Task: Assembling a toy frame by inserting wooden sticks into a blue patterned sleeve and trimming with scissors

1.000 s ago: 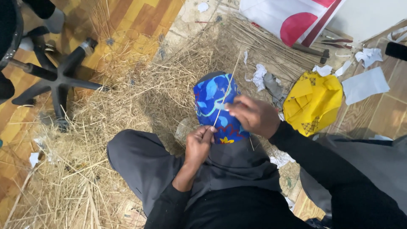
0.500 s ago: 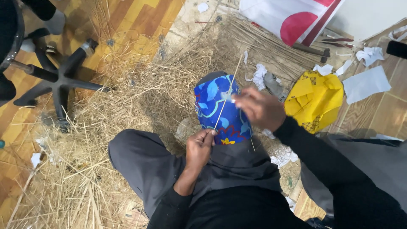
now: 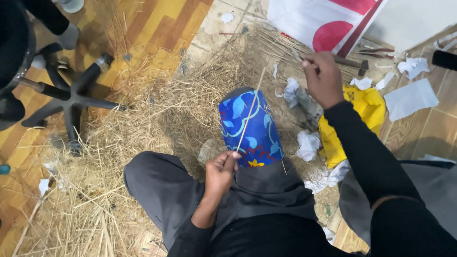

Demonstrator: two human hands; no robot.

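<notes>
Head view shows, at the far left, one black office chair base with star-shaped legs (image 3: 62,97) standing on the wooden floor (image 3: 143,28), partly on the wide heap of dry yellow straw (image 3: 143,123) that covers the middle of the floor. Near the centre, one blue cylinder with a pattern of leaves and flowers (image 3: 250,128) stands between the person's knees in grey trousers, its lower end touching the grey cloth. The left hand (image 3: 220,171) is just below this cylinder, the fingers closed in a pinch around the lower end of one long thin straw stalk (image 3: 251,109), which runs slanted up across the front of the cylinder. More to the right, several crumpled white paper pieces (image 3: 308,143) lie beside one yellow cloth bag (image 3: 362,119). The right hand (image 3: 323,78) is raised over this bag, well apart from the cylinder, the fingers clenched on something thin; I cannot tell what it is. Behind it, one white board with red shapes (image 3: 323,24) lies flat, and one flat white paper sheet (image 3: 410,99) is at the far right.
</notes>
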